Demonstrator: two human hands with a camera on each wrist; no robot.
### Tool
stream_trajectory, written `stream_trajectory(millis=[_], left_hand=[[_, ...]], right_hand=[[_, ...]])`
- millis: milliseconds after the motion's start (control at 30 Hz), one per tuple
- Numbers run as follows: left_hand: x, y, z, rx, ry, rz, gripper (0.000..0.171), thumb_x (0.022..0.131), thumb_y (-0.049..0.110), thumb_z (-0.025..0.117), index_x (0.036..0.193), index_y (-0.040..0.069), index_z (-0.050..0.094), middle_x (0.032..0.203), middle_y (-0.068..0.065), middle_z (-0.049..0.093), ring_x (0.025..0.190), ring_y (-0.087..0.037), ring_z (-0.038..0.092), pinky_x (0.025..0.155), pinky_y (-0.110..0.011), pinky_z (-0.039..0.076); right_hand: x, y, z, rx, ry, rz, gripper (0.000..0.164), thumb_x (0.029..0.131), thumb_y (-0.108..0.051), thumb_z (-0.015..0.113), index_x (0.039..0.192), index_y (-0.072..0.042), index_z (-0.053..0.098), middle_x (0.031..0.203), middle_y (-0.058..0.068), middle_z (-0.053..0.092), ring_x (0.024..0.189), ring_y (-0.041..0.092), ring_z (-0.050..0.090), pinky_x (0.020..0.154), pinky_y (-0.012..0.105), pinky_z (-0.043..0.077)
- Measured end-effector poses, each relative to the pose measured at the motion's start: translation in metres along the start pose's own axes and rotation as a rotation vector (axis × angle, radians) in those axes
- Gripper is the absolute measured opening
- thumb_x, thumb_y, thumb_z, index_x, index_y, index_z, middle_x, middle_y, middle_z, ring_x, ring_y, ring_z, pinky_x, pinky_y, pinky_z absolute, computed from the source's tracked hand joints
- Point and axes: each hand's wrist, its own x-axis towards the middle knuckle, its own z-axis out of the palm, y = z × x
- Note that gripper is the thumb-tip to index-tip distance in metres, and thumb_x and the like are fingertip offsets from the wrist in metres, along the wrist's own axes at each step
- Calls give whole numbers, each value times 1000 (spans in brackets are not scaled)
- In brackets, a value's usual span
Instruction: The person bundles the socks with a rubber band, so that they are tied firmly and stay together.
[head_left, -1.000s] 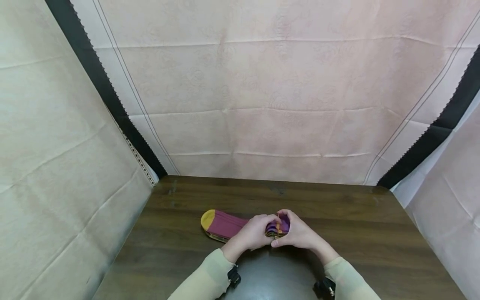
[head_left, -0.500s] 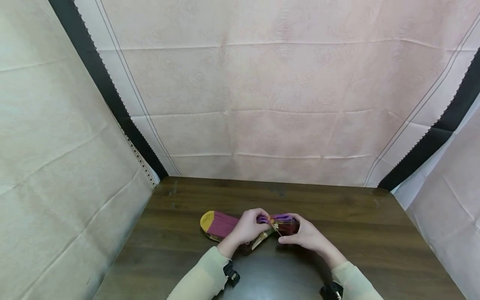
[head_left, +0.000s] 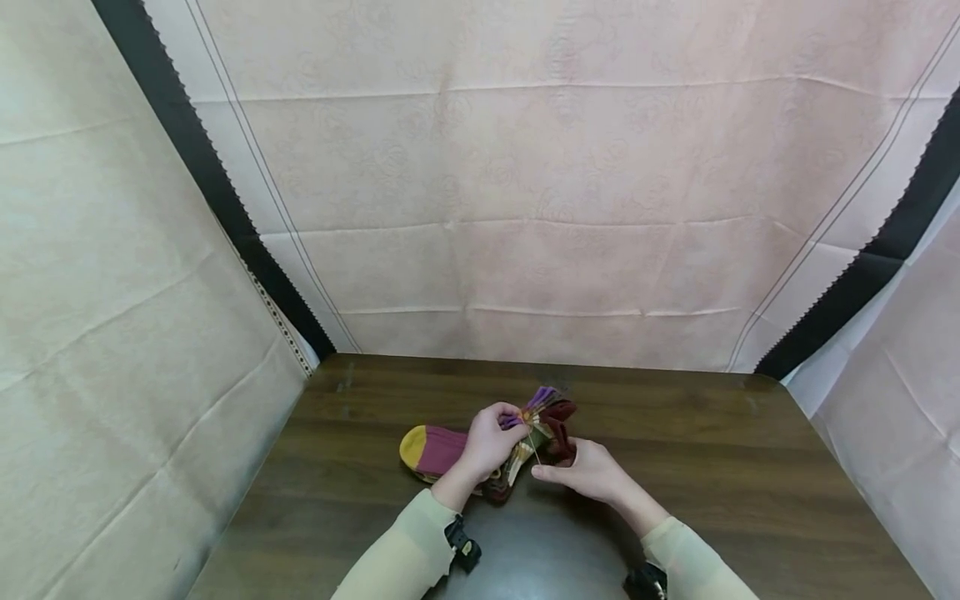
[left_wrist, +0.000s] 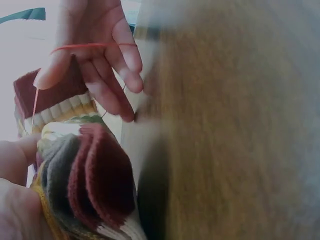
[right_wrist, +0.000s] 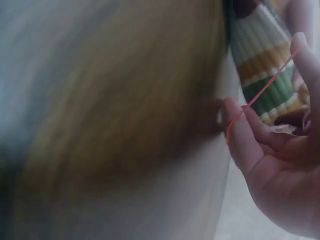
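Observation:
A bundle of socks (head_left: 442, 450), plum with a yellow toe on top, lies on the table, its cuff end bent up. My left hand (head_left: 487, 442) pinches the bundle near its gathered middle. Brown, green and cream ribbed cuffs (left_wrist: 110, 175) fan out in the left wrist view. My right hand (head_left: 592, 473) is just to the right of the cuffs, thumb and fingers spread. A thin red rubber band (right_wrist: 267, 87) stretches across its thumb and fingers and, in the left wrist view, runs down to the bundle. How it passes round the socks is hidden.
The brown wooden table (head_left: 720, 467) extends on both sides of the hands. Pale fabric walls (head_left: 570, 208) with black edging stand behind it and at the sides.
Both hands were close around the bundle. My left hand has shifted left, my right hand has drawn the rubber band out, and the cuff end has swung upward, away from me.

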Motion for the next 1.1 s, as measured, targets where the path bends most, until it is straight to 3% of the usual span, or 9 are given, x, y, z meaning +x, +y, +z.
stream_trajectory(millis=[133,233,367,533,700,833,900,1000,1100], left_hand=[[2,-3,1,-23,66,-13,19,92,7,80,108,1,71,97,-4,72,90,-14,67,79,-28,58],[2,-5,2,-8,89,-12,18,91,6,81,105,1,71,96,-5,72,89,-14,67,78,-28,58],[2,-5,2,24,101,-15,18,90,5,81,104,1,71,94,-5,71,86,-15,66,76,-29,58],[1,-1,2,50,121,-33,17,92,5,80,105,0,70,93,-7,70,85,-16,66,75,-32,58],[3,0,3,47,187,-62,18,91,5,79,106,0,70,93,-7,69,82,-15,64,73,-31,56],[3,-1,6,29,227,-60,17,90,6,79,104,2,70,90,-7,67,79,-15,61,69,-29,54],[3,-1,8,29,235,-54,16,90,5,79,103,2,70,89,-7,66,77,-14,61,67,-28,53],[1,-1,11,38,244,-39,14,90,4,78,101,3,70,87,-5,66,75,-12,60,66,-27,52],[0,-1,13,54,252,-24,14,89,3,78,100,4,70,86,-4,66,74,-11,59,65,-26,52]], right_hand=[[-9,-4,-7,-9,-86,-59,40,95,-50,79,96,-10,83,91,4,78,77,13,64,68,31,52],[-16,0,-11,123,-269,-133,41,107,-38,67,92,-5,84,87,7,79,77,14,68,69,28,56],[-23,6,-13,354,-460,-253,37,115,-21,53,116,9,75,84,6,77,73,10,70,66,27,60],[-29,7,-18,652,-412,-348,47,118,-16,39,160,5,39,100,2,74,70,4,62,62,21,51],[-32,-2,-17,1148,-389,-306,58,120,-20,23,171,-5,2,149,1,63,89,4,64,79,15,52],[-32,-8,-13,1484,-337,-272,63,119,-23,17,165,0,-20,163,0,51,102,5,67,90,12,52],[-31,-10,-12,1608,-267,-195,66,119,-26,22,166,1,-15,156,4,58,105,7,69,93,12,52],[-31,-11,-13,1749,-172,-10,63,116,-29,33,164,7,14,136,12,69,99,8,74,91,10,52],[-29,-10,-14,1827,-194,150,63,113,-36,38,151,13,36,124,22,72,90,8,76,86,7,52]])
